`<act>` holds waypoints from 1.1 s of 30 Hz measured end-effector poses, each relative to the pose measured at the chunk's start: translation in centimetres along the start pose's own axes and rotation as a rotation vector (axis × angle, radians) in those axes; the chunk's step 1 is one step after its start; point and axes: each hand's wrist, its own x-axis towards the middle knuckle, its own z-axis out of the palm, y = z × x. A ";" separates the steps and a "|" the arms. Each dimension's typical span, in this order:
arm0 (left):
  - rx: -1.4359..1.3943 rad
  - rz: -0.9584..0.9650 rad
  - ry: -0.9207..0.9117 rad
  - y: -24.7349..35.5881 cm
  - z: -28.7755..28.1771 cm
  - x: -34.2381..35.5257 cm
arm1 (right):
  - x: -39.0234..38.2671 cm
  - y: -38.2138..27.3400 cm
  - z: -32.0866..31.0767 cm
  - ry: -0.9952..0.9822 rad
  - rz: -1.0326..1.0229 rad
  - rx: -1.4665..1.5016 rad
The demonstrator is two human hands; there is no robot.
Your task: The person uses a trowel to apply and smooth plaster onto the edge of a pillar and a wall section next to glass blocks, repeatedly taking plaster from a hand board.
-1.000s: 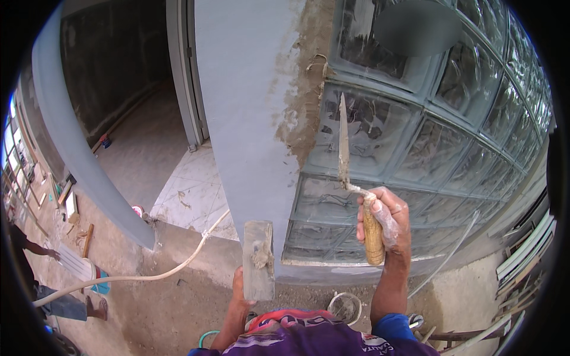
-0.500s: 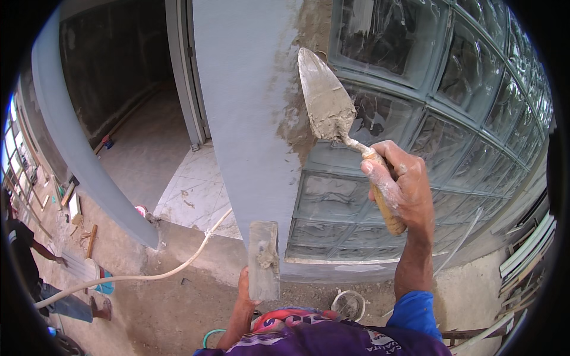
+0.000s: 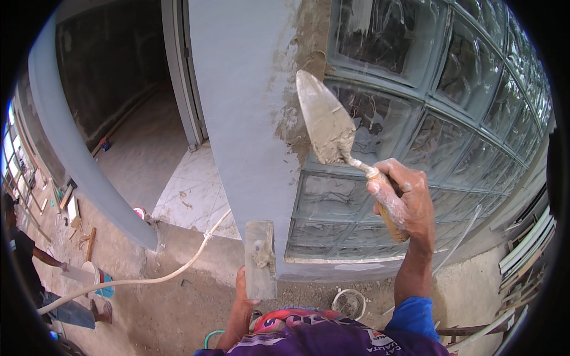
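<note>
My right hand point(image 3: 402, 199) grips the wooden handle of a pointed trowel point(image 3: 323, 118) smeared with wet grey mortar. The blade is tilted, face toward me, over the join between a pale painted wall point(image 3: 234, 77) with a rough mortar strip point(image 3: 312, 35) and the glass-block wall point(image 3: 454, 53). I cannot tell whether it touches either. Low in the middle my left hand point(image 3: 243, 293) holds a rectangular board point(image 3: 260, 279) with a lump of mortar on it; its fingers are mostly hidden by the board.
A pale hose point(image 3: 142, 277) crosses the lower left. A co-worker point(image 3: 21, 255) stands at left by a white bucket point(image 3: 89, 274). Another bucket point(image 3: 349, 304) is below me. Pipes and boards point(image 3: 523, 249) lie at right. A doorway point(image 3: 119, 136) opens at upper left.
The trowel in my right hand has turned from edge-on to showing its face and tilted left. My hand moved rightward; since half a second ago the trowel has dropped slightly.
</note>
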 end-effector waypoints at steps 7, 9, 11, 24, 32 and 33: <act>0.055 0.002 -0.081 -0.3 -1.2 0.2 | 0.6 0.8 0.8 0.066 -0.200 -0.221; 0.046 0.012 -0.005 -0.3 -0.5 -0.1 | 0.0 1.4 1.7 -0.006 -0.215 -0.242; 0.040 0.015 0.022 -0.2 0.1 -0.3 | -0.6 2.2 2.2 -0.092 -0.189 -0.248; 0.081 0.022 0.042 -0.7 -0.1 -0.7 | -0.6 3.8 1.9 -0.023 -0.271 -0.534; 0.074 -0.001 0.010 -0.3 0.9 -0.4 | -2.0 3.6 0.8 -0.029 -0.380 -0.755; 0.080 0.002 0.003 -0.2 0.9 -0.5 | -1.3 2.7 0.2 0.014 -0.418 -0.761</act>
